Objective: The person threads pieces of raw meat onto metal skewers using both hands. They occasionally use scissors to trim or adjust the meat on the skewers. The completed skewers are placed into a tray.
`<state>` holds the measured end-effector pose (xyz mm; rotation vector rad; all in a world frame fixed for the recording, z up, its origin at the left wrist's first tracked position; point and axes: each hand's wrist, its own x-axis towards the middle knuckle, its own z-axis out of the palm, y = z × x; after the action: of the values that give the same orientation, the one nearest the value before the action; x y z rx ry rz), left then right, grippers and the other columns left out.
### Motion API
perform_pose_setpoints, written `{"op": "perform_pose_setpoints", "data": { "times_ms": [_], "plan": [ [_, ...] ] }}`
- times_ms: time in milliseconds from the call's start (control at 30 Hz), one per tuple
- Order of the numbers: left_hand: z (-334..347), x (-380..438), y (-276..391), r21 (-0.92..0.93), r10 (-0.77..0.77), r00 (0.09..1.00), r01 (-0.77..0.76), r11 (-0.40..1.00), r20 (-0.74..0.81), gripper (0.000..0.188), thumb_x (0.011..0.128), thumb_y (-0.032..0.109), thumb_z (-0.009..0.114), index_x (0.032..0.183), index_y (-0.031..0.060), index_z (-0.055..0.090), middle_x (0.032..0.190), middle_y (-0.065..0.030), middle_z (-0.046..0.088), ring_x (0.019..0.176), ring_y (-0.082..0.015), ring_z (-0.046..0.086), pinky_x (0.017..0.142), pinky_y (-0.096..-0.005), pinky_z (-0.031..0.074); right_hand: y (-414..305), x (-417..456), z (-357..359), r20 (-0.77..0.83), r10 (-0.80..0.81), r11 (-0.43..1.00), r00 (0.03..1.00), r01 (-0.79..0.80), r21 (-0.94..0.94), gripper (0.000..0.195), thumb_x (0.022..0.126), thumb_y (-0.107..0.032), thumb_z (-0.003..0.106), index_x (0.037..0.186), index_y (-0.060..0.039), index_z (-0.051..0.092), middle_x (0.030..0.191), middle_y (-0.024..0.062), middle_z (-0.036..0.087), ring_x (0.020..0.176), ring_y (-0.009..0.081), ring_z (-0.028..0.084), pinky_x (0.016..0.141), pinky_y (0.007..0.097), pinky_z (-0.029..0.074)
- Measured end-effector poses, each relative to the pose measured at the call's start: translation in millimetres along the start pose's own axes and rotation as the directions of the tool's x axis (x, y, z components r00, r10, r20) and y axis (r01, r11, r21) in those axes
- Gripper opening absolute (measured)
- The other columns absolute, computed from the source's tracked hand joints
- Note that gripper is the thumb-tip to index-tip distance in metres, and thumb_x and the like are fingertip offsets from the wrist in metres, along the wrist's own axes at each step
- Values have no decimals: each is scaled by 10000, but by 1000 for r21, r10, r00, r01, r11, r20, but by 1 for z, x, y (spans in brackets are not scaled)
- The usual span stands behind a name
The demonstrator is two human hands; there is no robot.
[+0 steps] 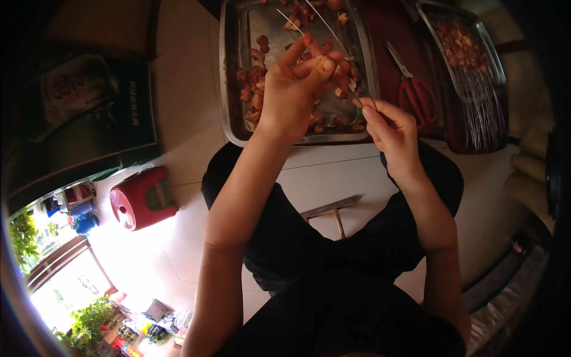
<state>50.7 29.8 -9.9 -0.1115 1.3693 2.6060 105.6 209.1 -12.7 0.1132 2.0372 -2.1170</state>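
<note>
Over a metal tray [227, 102] of raw meat pieces [255, 91], my left hand [299, 82] pinches raw meat [314, 47] between thumb and fingers. Thin metal skewers [328, 26] stick out beyond it, up over the tray. At the tray's lower right edge, my right hand [388, 125] holds the thin ends of skewers between thumb and forefinger. How far the metal runs through the meat is partly hidden by the left hand. Scissors with red handles [418, 100] lie slightly open on the dark red surface to the right of the tray.
A second metal tray [486, 33] at the upper right holds threaded meat skewers [464, 49], their bare ends hanging over its near edge. A red plastic stool [138, 198] lies tipped on the tiled floor at left, near a dark green box [134, 120]. Below my knees is a wooden-handled tool [339, 223].
</note>
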Motion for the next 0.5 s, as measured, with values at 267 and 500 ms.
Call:
{"op": "perform_pose_setpoints", "data": {
  "times_ms": [267, 500],
  "plan": [
    [3, -2, 3, 64, -33, 996, 39, 997, -82, 467, 967, 173, 602, 1345, -13, 400, 1186, -202, 636, 1074, -279, 646, 941, -384, 542, -7, 3, -1, -27, 82, 989, 996, -79, 121, 247, 966, -120, 591, 1157, 24, 654, 634, -87, 389, 529, 2, 295, 435, 189, 178],
    [-80, 26, 62, 589, 445, 864, -239, 772, -233, 675, 930, 90, 637, 1451, -80, 242, 1151, -251, 645, 1068, -288, 651, 929, -347, 540, -18, 11, -26, -170, 82, 991, 982, -63, 114, 255, 965, -144, 604, 1172, -8, 664, 618, -87, 431, 526, -6, 327, 449, 182, 196]
  ]
}}
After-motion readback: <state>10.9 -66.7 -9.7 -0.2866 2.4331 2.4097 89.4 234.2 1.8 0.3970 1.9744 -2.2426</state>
